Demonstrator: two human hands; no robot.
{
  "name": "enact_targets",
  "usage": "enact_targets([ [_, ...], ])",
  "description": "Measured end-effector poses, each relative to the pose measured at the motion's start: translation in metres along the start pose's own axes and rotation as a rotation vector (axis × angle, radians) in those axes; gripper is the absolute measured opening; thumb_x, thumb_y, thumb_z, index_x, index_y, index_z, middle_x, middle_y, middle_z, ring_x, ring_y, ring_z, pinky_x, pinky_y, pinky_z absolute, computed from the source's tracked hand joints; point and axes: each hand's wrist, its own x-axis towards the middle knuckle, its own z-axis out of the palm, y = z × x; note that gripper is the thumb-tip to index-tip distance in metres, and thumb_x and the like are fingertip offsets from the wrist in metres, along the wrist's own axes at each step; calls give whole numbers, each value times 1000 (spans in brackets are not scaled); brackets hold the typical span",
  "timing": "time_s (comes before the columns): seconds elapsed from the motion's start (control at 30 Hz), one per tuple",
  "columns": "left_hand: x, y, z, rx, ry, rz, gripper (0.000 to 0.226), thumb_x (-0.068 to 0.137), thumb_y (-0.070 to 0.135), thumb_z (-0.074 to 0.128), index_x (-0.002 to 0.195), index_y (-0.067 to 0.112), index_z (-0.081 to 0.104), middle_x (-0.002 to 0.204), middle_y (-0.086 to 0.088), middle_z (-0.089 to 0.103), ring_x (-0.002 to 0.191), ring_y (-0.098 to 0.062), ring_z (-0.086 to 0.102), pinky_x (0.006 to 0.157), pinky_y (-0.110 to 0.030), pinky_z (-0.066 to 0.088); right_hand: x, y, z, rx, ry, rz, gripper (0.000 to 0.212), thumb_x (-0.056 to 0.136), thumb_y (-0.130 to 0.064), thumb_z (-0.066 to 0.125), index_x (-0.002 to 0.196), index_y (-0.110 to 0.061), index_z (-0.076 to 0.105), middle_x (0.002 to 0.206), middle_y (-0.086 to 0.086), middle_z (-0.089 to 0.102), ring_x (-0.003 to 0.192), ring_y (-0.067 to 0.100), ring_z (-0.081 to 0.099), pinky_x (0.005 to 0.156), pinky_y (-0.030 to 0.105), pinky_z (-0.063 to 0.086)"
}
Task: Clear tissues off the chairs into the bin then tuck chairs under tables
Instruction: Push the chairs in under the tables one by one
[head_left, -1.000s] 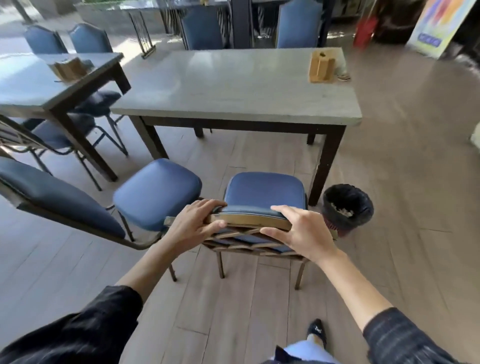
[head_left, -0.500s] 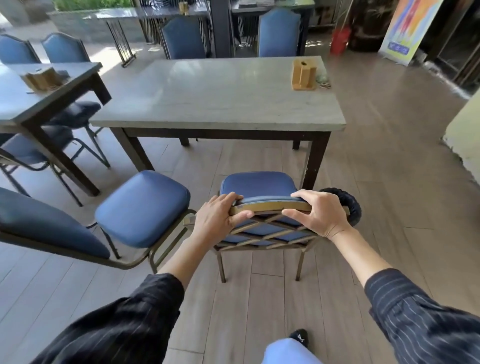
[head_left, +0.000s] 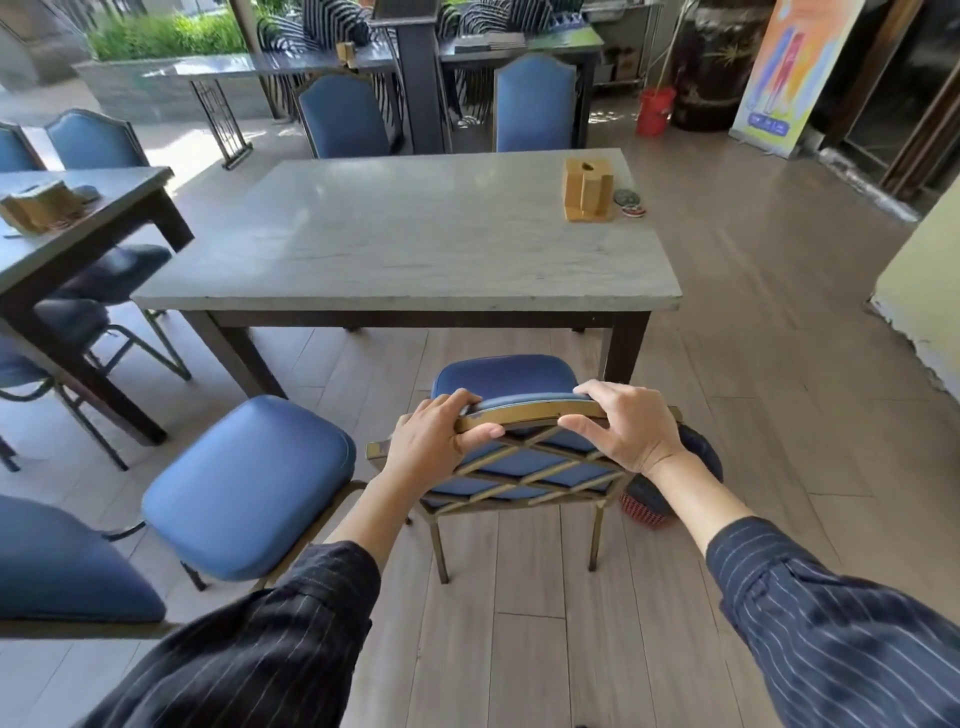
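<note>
A blue padded chair with a gold lattice back stands in front of the grey-topped table, near its right front leg. My left hand grips the left part of the chair's top rail and my right hand grips the right part. The seat front is close to the table's edge. A black-lined bin with a red base sits on the floor just right of the chair, mostly hidden behind my right wrist. No tissue shows on this seat.
A second blue chair stands to the left, turned sideways, and another seat fills the lower left. A wooden holder is on the table. Two blue chairs stand at the far side. A second table is at left.
The chair has moved forward toward the table with both hands on its back. The bin has slid behind my right wrist in the view. The view has come closer to the table.
</note>
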Motion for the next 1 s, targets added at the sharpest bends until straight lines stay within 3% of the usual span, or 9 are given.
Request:
enact_targets([
  [0.17, 38, -5, -1, -2, 10, -38, 101, 59, 94, 7, 124, 30, 51, 114, 3, 64, 104, -18, 54, 82, -36, 37, 36, 20, 11, 27, -45, 12, 76, 81, -79, 18, 97, -20, 63, 77, -4, 70, 65, 12, 64, 53, 11, 40],
  [0.3, 59, -19, 0, -9, 65, -48, 91, 64, 93, 12, 119, 35, 55, 110, 6, 65, 97, -14, 55, 74, -30, 38, 54, 21, 18, 157, -136, 178, 62, 74, -77, 36, 97, -26, 62, 80, -10, 67, 69, 6, 59, 56, 12, 38],
  [0.43, 67, -32, 2, -1, 79, -49, 73, 70, 88, 19, 113, 42, 56, 106, 14, 65, 91, -4, 53, 65, -20, 38, 54, 3, 30, 211, 67, 385, 50, 87, -60, 34, 85, -26, 71, 70, -13, 68, 66, 3, 59, 71, 27, 47],
  [0.53, 66, -34, 7, 18, 182, -40, 74, 76, 84, 13, 115, 42, 61, 102, 17, 68, 86, -1, 55, 65, -13, 33, 52, 3, 40, 129, 179, 377, 51, 97, -37, 29, 88, -20, 76, 80, -6, 75, 75, 7, 67, 72, 18, 40],
  [0.6, 66, -36, 11, 36, 275, -60, 72, 85, 74, 9, 110, 39, 67, 96, 14, 72, 81, -4, 60, 63, -12, 32, 50, 7, 45, 100, 215, 370, 52, 98, -32, 27, 91, -19, 76, 86, -4, 77, 80, 7, 69, 72, 15, 37],
  [0.8, 76, -48, 11, 16, 306, -63, 66, 90, 49, 13, 101, 26, 74, 85, 2, 74, 68, -8, 57, 60, -7, 27, 58, 8, 53, 55, 257, 304, 52, 98, -41, 30, 81, -19, 73, 73, -7, 73, 66, 0, 60, 64, -2, 25],
  [0.9, 88, -58, 5, 6, 305, -72, 64, 88, 48, 15, 93, 25, 75, 78, 1, 72, 62, -5, 49, 57, -9, 25, 70, 7, 55, 91, 241, 306, 53, 96, -48, 32, 73, -22, 71, 63, -11, 67, 60, -3, 53, 59, 2, 27],
  [1.0, 100, -67, 2, 27, 303, -53, 60, 89, 45, 17, 87, 26, 74, 73, 3, 70, 58, -4, 44, 54, -9, 22, 84, 5, 62, 144, 249, 461, 59, 95, -50, 31, 65, -20, 73, 56, -7, 66, 54, 5, 56, 50, 13, 35],
])
